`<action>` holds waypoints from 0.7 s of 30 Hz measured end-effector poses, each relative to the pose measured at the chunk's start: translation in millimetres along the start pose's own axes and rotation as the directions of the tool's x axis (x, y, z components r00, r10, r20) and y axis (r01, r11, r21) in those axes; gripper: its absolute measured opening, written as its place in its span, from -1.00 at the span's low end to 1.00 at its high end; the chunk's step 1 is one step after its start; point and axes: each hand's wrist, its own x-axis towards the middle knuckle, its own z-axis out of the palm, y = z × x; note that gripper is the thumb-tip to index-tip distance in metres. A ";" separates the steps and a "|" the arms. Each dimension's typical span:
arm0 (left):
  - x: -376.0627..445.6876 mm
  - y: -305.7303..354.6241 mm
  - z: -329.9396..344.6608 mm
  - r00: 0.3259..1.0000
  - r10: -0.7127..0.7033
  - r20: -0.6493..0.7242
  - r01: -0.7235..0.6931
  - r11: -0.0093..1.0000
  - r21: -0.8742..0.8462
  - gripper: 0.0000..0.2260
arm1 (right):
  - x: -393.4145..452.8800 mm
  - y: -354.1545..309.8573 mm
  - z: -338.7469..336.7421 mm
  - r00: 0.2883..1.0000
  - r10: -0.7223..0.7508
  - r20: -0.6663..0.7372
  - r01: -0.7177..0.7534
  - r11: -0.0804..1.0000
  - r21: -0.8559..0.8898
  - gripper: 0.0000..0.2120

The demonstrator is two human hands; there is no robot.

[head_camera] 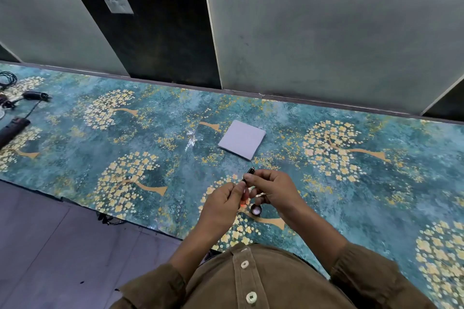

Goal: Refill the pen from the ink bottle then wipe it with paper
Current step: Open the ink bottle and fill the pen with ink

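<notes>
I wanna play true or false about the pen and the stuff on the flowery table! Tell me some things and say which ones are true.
1. Both hands are holding the pen. True: the left hand and the right hand pinch it above the table.
2. The paper is wrapped round the pen. False: it lies flat on the table, beyond the hands.
3. A small round cap sits on the table under the hands. True.
4. The paper is covered in ink. False: it looks clean and plain.
5. Black cables lie at the far left of the table. True.
</notes>
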 end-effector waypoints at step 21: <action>11.6 -65.7 -86.4 0.983 -0.184 -0.011 0.175 0.952 -0.251 -0.86 | 34.9 7.6 79.8 0.990 -0.005 -0.138 -0.034 0.961 -0.275 -0.82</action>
